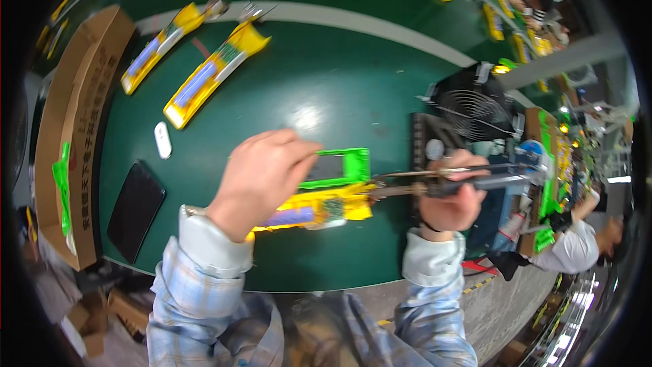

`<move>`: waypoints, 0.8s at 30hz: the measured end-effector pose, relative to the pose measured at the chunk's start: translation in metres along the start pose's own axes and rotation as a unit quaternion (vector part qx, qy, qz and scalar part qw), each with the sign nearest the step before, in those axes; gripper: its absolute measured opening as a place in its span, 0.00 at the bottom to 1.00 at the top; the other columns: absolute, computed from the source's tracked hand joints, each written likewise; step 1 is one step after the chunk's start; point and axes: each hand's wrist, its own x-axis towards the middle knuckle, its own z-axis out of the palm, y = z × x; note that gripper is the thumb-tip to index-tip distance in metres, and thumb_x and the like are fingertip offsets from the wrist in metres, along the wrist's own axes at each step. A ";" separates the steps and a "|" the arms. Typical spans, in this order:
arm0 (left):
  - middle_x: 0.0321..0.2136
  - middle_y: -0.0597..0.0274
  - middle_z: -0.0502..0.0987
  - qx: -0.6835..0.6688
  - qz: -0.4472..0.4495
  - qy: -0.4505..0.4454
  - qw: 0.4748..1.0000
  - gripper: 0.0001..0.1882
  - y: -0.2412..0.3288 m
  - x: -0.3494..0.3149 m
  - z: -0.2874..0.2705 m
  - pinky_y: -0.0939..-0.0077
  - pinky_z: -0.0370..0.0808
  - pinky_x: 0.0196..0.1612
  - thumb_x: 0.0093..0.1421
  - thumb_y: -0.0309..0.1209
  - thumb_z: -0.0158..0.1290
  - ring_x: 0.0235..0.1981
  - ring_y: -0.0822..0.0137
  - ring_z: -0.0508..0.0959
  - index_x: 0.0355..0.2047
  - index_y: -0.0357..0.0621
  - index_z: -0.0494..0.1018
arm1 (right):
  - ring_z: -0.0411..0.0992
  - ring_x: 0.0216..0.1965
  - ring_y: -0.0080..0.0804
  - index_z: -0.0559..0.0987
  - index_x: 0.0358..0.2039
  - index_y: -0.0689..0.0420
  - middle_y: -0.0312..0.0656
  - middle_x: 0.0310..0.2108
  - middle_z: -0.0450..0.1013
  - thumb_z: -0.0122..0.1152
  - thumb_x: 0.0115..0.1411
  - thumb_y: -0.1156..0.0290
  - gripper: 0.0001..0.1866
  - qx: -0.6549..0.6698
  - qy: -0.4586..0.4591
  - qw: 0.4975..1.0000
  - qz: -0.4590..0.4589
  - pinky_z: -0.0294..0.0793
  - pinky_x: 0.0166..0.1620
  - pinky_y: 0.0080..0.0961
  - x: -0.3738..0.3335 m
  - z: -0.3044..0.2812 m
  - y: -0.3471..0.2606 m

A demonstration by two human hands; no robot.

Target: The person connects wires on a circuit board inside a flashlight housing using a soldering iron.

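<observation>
My left hand (265, 173) is over the left part of a yellow plastic housing, its fingertips pinched together near a bright green frame (356, 166). What the fingers hold, if anything, is too blurred to tell. In the yellow housing (356, 205) lie a purple cylindrical battery (288, 217) and a small green circuit board (333, 209). My right hand (451, 200) is closed around a long grey tool with thin metal rods (407, 190), which looks like a soldering iron. Its tip reaches the housing's right end. The green frame lies just beyond the housing, around a dark panel.
Two yellow housings with batteries (197, 85) lie at the far left. Nearer are a white oval piece (162, 140), a black phone-like slab (136, 211) and a cardboard box (85, 143). A black fan (472, 105) stands at right. Other people work beyond the right side.
</observation>
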 end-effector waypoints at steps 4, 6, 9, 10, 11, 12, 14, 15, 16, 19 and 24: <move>0.22 0.60 0.70 0.006 -0.002 0.038 0.999 0.08 -0.007 -0.003 0.009 0.72 0.68 0.29 0.46 0.25 0.52 0.25 0.60 0.70 0.28 0.41 0.73 | 0.59 0.21 0.28 0.65 0.23 0.61 0.43 0.21 0.59 0.52 0.47 0.62 0.14 -0.001 -0.003 0.999 0.038 0.63 0.26 0.21 -0.002 -0.009 -0.001; 0.25 0.62 0.70 0.044 0.025 0.077 0.996 0.09 -0.011 -0.005 0.005 0.74 0.67 0.31 0.45 0.25 0.53 0.28 0.63 0.70 0.30 0.41 0.73 | 0.54 0.19 0.23 0.63 0.22 0.60 0.40 0.20 0.56 0.51 0.47 0.63 0.13 0.042 -0.026 0.998 0.040 0.55 0.21 0.17 -0.002 -0.004 0.002; 0.28 0.61 0.70 0.040 -0.006 0.070 0.997 0.11 -0.012 -0.007 -0.003 0.73 0.67 0.33 0.43 0.25 0.54 0.30 0.62 0.70 0.31 0.41 0.73 | 0.52 0.18 0.22 0.61 0.22 0.58 0.39 0.21 0.56 0.50 0.48 0.63 0.13 0.035 -0.015 0.999 0.023 0.52 0.21 0.17 -0.004 -0.003 0.009; 0.29 0.61 0.71 0.053 0.008 0.100 0.994 0.12 -0.012 -0.003 -0.006 0.72 0.66 0.34 0.43 0.24 0.54 0.30 0.60 0.70 0.31 0.41 0.73 | 0.52 0.17 0.22 0.61 0.23 0.57 0.39 0.21 0.56 0.49 0.48 0.62 0.12 0.029 -0.023 0.999 0.020 0.52 0.20 0.18 -0.004 -0.006 0.009; 0.29 0.60 0.71 0.049 -0.001 0.106 0.993 0.14 -0.014 -0.002 -0.013 0.72 0.66 0.36 0.40 0.24 0.56 0.31 0.60 0.70 0.32 0.42 0.73 | 0.52 0.16 0.23 0.61 0.23 0.57 0.39 0.21 0.56 0.48 0.49 0.62 0.12 0.026 -0.034 0.999 0.027 0.52 0.20 0.18 -0.005 -0.007 0.009; 0.29 0.60 0.71 0.046 -0.003 0.103 0.994 0.14 -0.017 -0.003 -0.020 0.72 0.66 0.36 0.40 0.24 0.56 0.31 0.60 0.70 0.32 0.42 0.73 | 0.52 0.16 0.23 0.61 0.24 0.57 0.39 0.22 0.56 0.47 0.49 0.62 0.12 0.023 -0.046 0.998 0.033 0.52 0.20 0.19 -0.005 -0.008 0.009; 0.29 0.60 0.70 -0.009 -0.017 0.036 0.999 0.16 -0.020 -0.008 -0.037 0.74 0.65 0.36 0.38 0.23 0.57 0.32 0.61 0.70 0.32 0.42 0.74 | 0.52 0.16 0.23 0.61 0.24 0.57 0.39 0.22 0.56 0.47 0.50 0.62 0.12 0.015 -0.044 0.998 0.034 0.51 0.20 0.19 -0.005 -0.008 0.011; 0.27 0.59 0.70 -0.026 -0.030 0.020 0.999 0.17 -0.021 -0.009 -0.041 0.77 0.65 0.34 0.36 0.22 0.59 0.31 0.63 0.71 0.31 0.41 0.74 | 0.52 0.16 0.23 0.61 0.24 0.57 0.39 0.23 0.56 0.47 0.50 0.62 0.12 0.017 -0.049 0.998 0.034 0.51 0.20 0.19 -0.005 -0.009 0.011; 0.27 0.59 0.70 -0.021 -0.034 0.021 0.999 0.17 -0.024 -0.013 -0.045 0.77 0.65 0.34 0.36 0.22 0.59 0.31 0.63 0.71 0.31 0.41 0.74 | 0.52 0.16 0.23 0.61 0.24 0.57 0.39 0.23 0.56 0.47 0.50 0.61 0.13 0.024 -0.055 0.998 0.035 0.52 0.20 0.19 -0.004 -0.008 0.011; 0.21 0.60 0.69 -0.011 -0.153 -0.036 0.987 0.19 -0.033 -0.021 -0.047 0.76 0.64 0.25 0.33 0.28 0.62 0.22 0.64 0.70 0.29 0.38 0.73 | 0.52 0.16 0.23 0.60 0.24 0.58 0.39 0.24 0.56 0.47 0.50 0.61 0.13 0.031 -0.059 0.997 0.042 0.53 0.21 0.19 -0.004 -0.007 0.011; 0.17 0.60 0.69 0.096 -0.121 0.002 0.988 0.20 -0.022 -0.018 -0.031 0.75 0.63 0.22 0.33 0.34 0.63 0.18 0.64 0.69 0.28 0.40 0.71 | 0.52 0.17 0.22 0.61 0.24 0.58 0.38 0.23 0.55 0.48 0.49 0.62 0.13 0.013 -0.027 0.999 0.026 0.53 0.21 0.18 -0.005 -0.004 0.007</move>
